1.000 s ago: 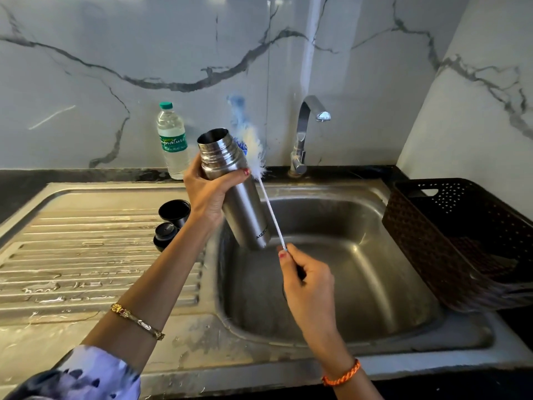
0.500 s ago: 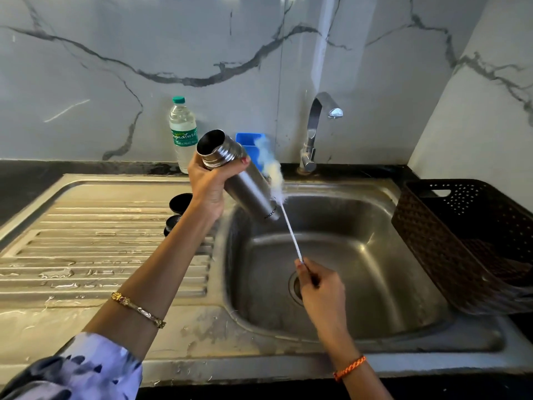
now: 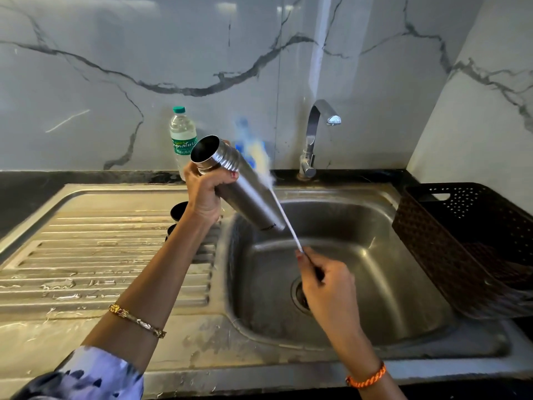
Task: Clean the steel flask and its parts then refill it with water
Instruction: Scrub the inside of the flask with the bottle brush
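Fingers [image 3: 227, 176] of the left hand [image 3: 206, 192] curl round the neck of the tilted cylindrical steel flask [image 3: 239, 183], held over the steel sink's [image 3: 375, 255] far left corner. Right hand [image 3: 326, 281] pinches the thin white-handled bottle brush [image 3: 284, 217], its blurred bristles touching the flask's right side.

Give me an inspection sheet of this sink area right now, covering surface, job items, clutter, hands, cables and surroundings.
Surface: steel sink with a wet ribbed drainboard.
Job's things: steel flask, open and tilted over the basin; bottle brush against its outer side, head blurred; two black flask parts on the drainboard, partly hidden by the arm.
Clutter: plastic water bottle at the wall; brown basket right of the basin; blurred blue item behind the flask.
Hands: left hand grips the flask; right hand pinches the brush handle.
Cables: nothing seen.
Surroundings: marble-pattern wall; tap, no water running.
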